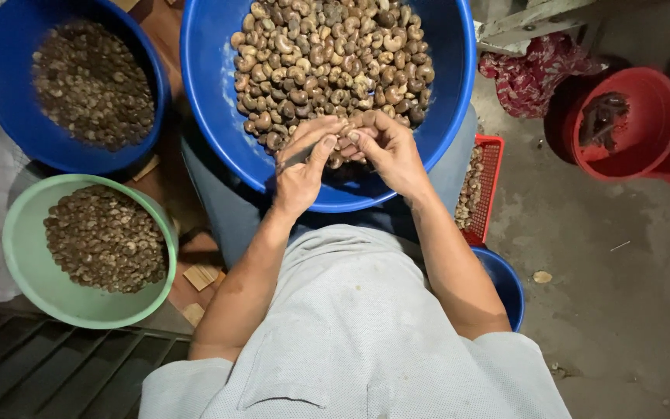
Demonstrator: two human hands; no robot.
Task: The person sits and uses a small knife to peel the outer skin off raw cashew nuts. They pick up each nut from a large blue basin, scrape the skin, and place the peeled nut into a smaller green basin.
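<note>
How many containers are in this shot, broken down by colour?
Blue: 3 - the big basin of nuts on the lap under the left hand and right hand, a second blue basin at upper left, and a blue tub partly hidden by the right arm
Green bowl: 1
Red: 2 - red bucket, red mesh basket
Total: 6

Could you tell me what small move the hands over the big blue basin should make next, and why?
Probably work the small blade in the left hand along the nut pinched by the right hand, since both hands meet on it above the blue basin.
</note>
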